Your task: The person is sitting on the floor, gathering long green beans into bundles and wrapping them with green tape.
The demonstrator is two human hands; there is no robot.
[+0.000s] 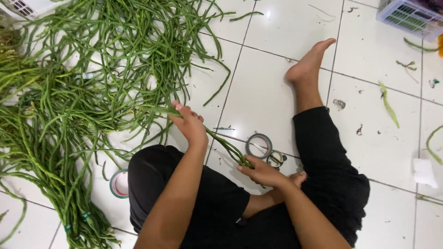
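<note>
I sit on a white tiled floor (pixel 258 92) in black trousers. My left hand (pixel 190 123) grips a small bunch of long green beans (pixel 226 145) near its upper part, at the edge of the big pile. My right hand (pixel 263 173) holds the lower ends of the same bunch, close to my knee. The bunch runs slanted between the two hands. A large heap of loose long beans (pixel 101 60) spreads over the floor to the left.
Two tape rolls (pixel 259 145) lie on the floor by my right hand, another tape roll (pixel 120 183) left of my thigh. A pale plastic basket (pixel 410 16) stands top right. Stray beans (pixel 388 105) and a paper scrap (pixel 424 171) lie at right. My bare foot (pixel 308 62) rests ahead.
</note>
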